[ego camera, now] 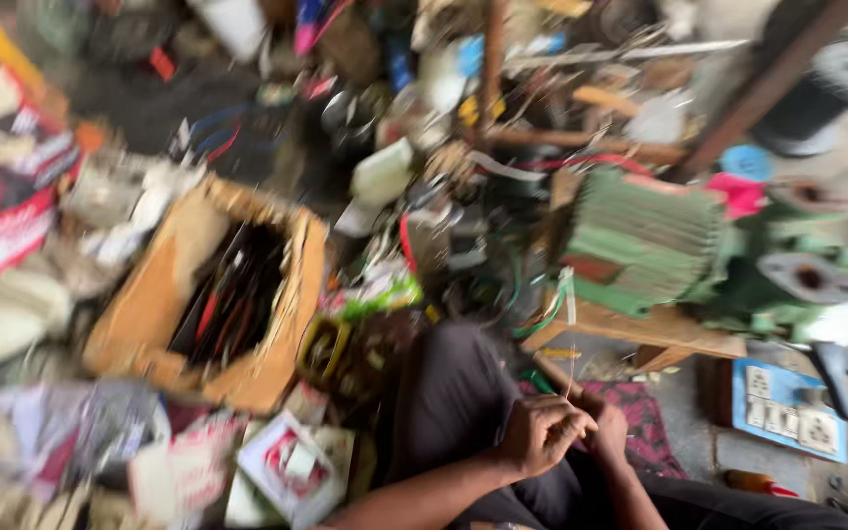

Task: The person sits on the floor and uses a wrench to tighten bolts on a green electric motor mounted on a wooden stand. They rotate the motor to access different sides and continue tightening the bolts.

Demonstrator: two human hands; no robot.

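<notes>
Head view, workshop floor. The thing in hand is a thin pale rod or wire [571, 385], held nearly upright between the two hands above the lap; I read the left hand [540, 432] as curled closed around its lower end and the right hand [609, 430] as pinched against it from behind, though blur keeps me from telling which fingers bear on it. My judgement of risk: the rod is slender and gripped only at its base, so a twist or a slackened pinch could bend it or let it drop, and anything that falls here would vanish among the loose parts. Its free tip rises toward the wooden stand [640, 329] just beyond the hands, and could snag on the stand's edge. On that stand sits a green motor [645, 250], with a green pump body [797, 280] to its right. Right of the hands lies a blue board with white sockets [787, 407] on bare concrete; under the hands is a patterned red mat [645, 422]. Left of the hands, past the dark-trousered knee [449, 393], stands an open cardboard box [282, 314] holding red- and black-handled tools, with printed cartons around it. Beyond the motor the floor is heaped with wires, bottles and scrap; the whole frame is motion-blurred.
</notes>
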